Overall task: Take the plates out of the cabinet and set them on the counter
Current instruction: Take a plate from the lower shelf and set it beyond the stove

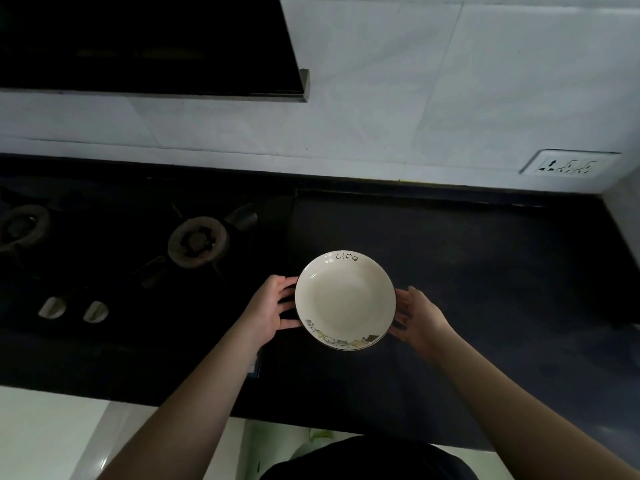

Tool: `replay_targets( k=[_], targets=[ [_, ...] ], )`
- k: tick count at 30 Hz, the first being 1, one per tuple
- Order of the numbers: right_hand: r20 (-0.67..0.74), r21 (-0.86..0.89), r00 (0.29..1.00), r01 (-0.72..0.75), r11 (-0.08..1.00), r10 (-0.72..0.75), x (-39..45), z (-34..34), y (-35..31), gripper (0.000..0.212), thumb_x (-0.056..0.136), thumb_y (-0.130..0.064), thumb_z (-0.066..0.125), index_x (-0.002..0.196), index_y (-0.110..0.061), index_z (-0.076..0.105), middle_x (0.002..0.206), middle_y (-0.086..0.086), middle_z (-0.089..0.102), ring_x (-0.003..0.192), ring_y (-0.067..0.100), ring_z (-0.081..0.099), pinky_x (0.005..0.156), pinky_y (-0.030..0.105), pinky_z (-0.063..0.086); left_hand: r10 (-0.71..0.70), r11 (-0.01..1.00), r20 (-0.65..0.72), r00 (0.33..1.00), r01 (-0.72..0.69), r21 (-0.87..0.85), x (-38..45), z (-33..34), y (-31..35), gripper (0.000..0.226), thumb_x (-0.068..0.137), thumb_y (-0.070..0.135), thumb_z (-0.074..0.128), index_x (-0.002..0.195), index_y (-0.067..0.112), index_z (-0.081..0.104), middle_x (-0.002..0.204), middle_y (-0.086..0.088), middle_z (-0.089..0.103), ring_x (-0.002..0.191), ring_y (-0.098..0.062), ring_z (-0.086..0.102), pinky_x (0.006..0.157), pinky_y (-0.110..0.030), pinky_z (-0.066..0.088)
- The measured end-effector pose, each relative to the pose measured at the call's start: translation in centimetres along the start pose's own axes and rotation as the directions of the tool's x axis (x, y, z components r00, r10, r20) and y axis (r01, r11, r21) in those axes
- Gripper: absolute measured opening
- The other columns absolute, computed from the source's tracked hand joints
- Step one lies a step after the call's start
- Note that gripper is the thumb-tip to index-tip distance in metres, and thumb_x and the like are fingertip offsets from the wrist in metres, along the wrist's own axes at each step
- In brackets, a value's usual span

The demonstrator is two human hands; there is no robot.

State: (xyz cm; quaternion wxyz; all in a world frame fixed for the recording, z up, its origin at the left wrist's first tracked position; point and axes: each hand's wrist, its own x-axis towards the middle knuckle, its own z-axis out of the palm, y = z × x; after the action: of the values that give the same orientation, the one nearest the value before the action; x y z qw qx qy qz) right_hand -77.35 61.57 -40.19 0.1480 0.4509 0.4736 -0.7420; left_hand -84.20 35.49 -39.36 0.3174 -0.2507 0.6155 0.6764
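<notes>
And here's the plate [345,299], a deep cream dish with "Life" lettered on its far rim and a little printed border along the near edge, sitting over the dark counter [467,271] just right of the hob. There looks to be a second rim peeking out beneath the near edge, so this may be a small stack, though that's hard to tell in this dim light. It reads as glazed ceramic: stiff, a fair bit of weight, slick to the touch and quick to chip if it comes down hard. The rim at opposite sides is the place to hold it, and that's exactly where the hands are.

The left hand [268,311] sits at the plate's left edge, fingers curled toward the rim and under it. The right hand [420,317] mirrors it on the right edge, fingers fairly straight and spread, fingertips at or just under the rim. Whether the plate rests on the counter or hovers just above it, I can't tell.

Out to the left, the gas burner [198,241] and two knobs [72,309]; on the tiled wall to the right, a socket plate [568,163].
</notes>
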Motion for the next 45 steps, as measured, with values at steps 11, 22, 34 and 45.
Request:
replay_targets(
  k=[11,22,34,45],
  targets=[
    [0.022,0.016,0.999,-0.026,1.0,0.026,1.9,0.0,-1.5,0.041,0.102,-0.036,0.037,0.13,-0.012,0.055,0.126,0.006,0.062,0.111,0.024,0.059,0.087,0.046,0.05,-0.029,1.0,-0.027,0.999,0.029,-0.007,2.5,1.0,0.7,0.043,0.099,0.04,0.034,0.129,0.022,0.059,0.143,-0.006,0.049,0.116,-0.023,0.05,0.072,-0.047,0.055],
    [0.065,-0.017,0.998,-0.018,1.0,0.019,2.3,0.1,-2.6,0.044,0.103,-0.035,0.033,0.135,-0.011,0.051,0.131,0.006,0.059,0.115,0.024,0.057,0.084,0.044,0.048,-0.02,0.999,-0.026,0.999,0.021,0.03,3.7,1.5,1.3,0.03,0.095,0.043,0.039,0.109,0.032,0.064,0.127,0.002,0.054,0.101,-0.012,0.056,0.064,-0.043,0.056],
    [0.129,0.01,0.992,-0.003,1.0,0.002,2.6,0.3,-3.2,0.051,0.104,-0.041,0.03,0.14,-0.01,0.047,0.136,0.006,0.057,0.122,0.025,0.054,0.101,0.049,0.044,0.029,1.0,-0.063,0.998,-0.028,0.007,3.6,2.0,1.4,0.051,0.101,0.04,0.038,0.147,0.019,0.042,0.152,-0.004,0.042,0.136,-0.025,0.043,0.087,-0.047,0.049],
    [-0.04,0.041,0.998,-0.041,0.998,0.042,1.0,0.5,0.5,0.046,0.104,-0.035,0.034,0.133,-0.005,0.051,0.131,0.015,0.057,0.121,0.033,0.053,0.093,0.044,0.047,-0.012,0.993,-0.106,0.994,0.0,-0.115,2.0,1.7,-2.0,0.038,0.103,0.036,0.041,0.131,0.015,0.055,0.116,0.0,0.061,0.104,-0.017,0.061,0.079,-0.041,0.057]
  ],
)
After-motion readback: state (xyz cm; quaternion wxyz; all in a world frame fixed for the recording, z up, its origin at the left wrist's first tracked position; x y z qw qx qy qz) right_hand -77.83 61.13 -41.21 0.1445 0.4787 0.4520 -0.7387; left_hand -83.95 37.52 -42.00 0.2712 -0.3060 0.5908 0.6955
